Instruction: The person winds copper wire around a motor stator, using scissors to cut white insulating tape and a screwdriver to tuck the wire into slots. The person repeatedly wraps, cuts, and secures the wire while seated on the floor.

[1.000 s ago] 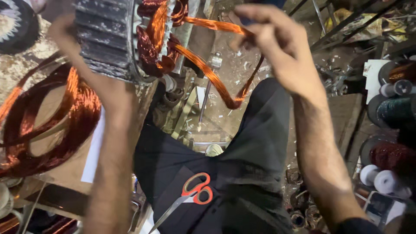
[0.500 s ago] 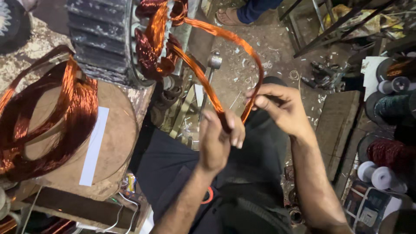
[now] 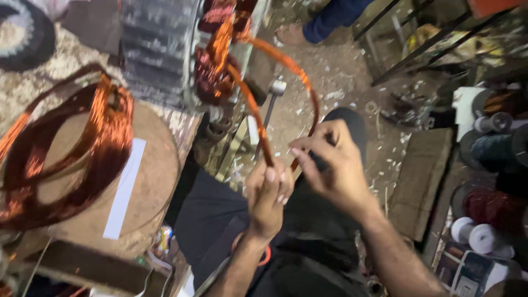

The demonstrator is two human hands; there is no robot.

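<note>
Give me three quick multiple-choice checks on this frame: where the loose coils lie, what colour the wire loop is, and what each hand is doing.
1. The loose wire coils lie:
A. on the round wooden board at left
B. on the person's lap
C. on the far-right shelf

2. The wire loop is:
A. blue
B. copper-orange
C. white

3. The hands are:
A. both empty
B. both pinching the loop
C. one holding scissors

Key: 1 A, the coils rest on the board. 2 B, the strand shines orange. 3 B, the left hand and right hand both grip the loop's lower end.
</note>
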